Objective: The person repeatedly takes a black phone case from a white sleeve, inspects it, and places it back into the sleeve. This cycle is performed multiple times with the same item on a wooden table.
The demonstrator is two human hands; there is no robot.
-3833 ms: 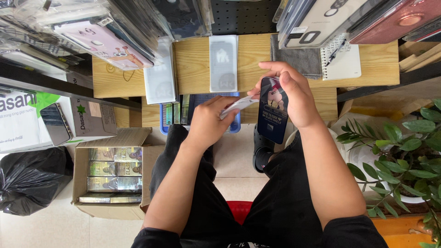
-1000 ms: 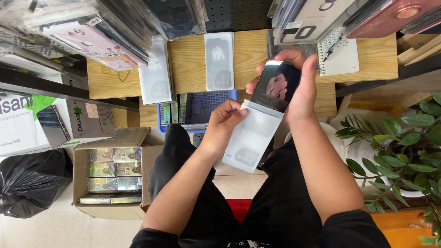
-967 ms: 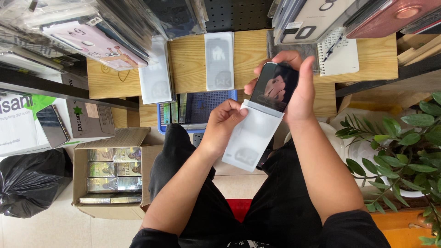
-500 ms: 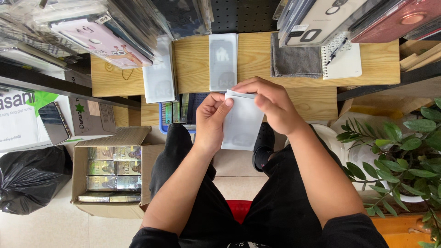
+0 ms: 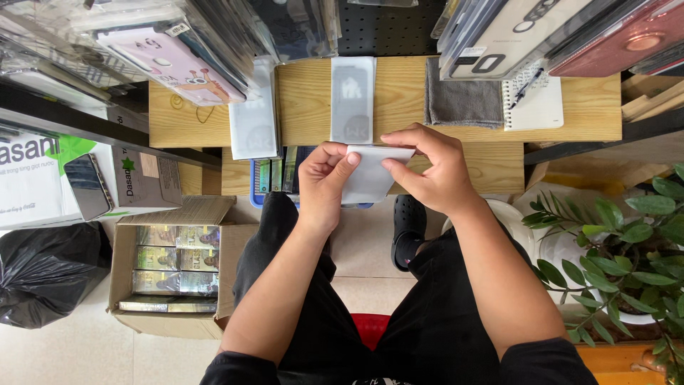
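While both hands meet above the lap, the left hand (image 5: 324, 182) and the right hand (image 5: 431, 171) pinch a white sleeve (image 5: 370, 175) between closed fingertips, each at an upper corner. It looks light, thin and a little slippery, probably easy to crease, so the edges seem the best place to hold. Just beyond the hands lies a wooden desk (image 5: 399, 96) with a grey cloth (image 5: 463, 100) and a notebook (image 5: 541, 103); a cardboard box (image 5: 167, 267) stands far left of the left hand.
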